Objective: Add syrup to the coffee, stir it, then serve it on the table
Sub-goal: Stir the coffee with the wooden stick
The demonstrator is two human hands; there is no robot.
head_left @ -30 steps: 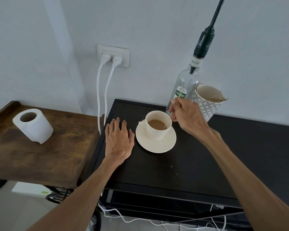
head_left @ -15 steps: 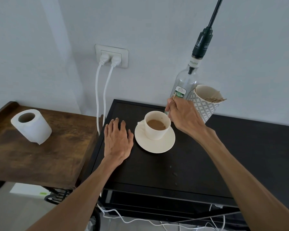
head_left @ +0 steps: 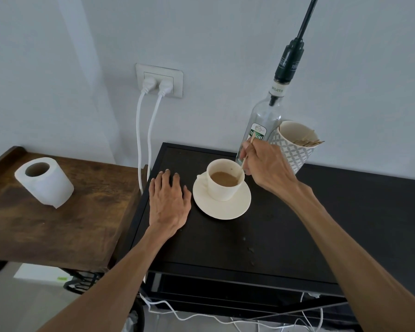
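Note:
A cream cup of milky coffee (head_left: 223, 182) stands on a cream saucer (head_left: 222, 208) on the black table (head_left: 261, 238). My right hand (head_left: 265, 164) pinches a thin wooden stir stick (head_left: 247, 153) whose lower end dips into the coffee at the cup's right rim. My left hand (head_left: 169, 203) lies flat on the black table just left of the saucer, fingers apart, holding nothing. A clear syrup bottle (head_left: 261, 130) with a tall black pump stands behind the cup, partly hidden by my right hand.
A patterned white mug (head_left: 295, 144) holding several wooden sticks stands right of the bottle. A toilet paper roll (head_left: 44, 184) sits on the brown wooden table (head_left: 65, 226) at left. Two white cables (head_left: 144, 130) hang from a wall socket (head_left: 159, 80). More cables lie under the black table.
My right hand has shifted slightly with the stick, moving its lower end around inside the cup. My left hand stays flat on the table.

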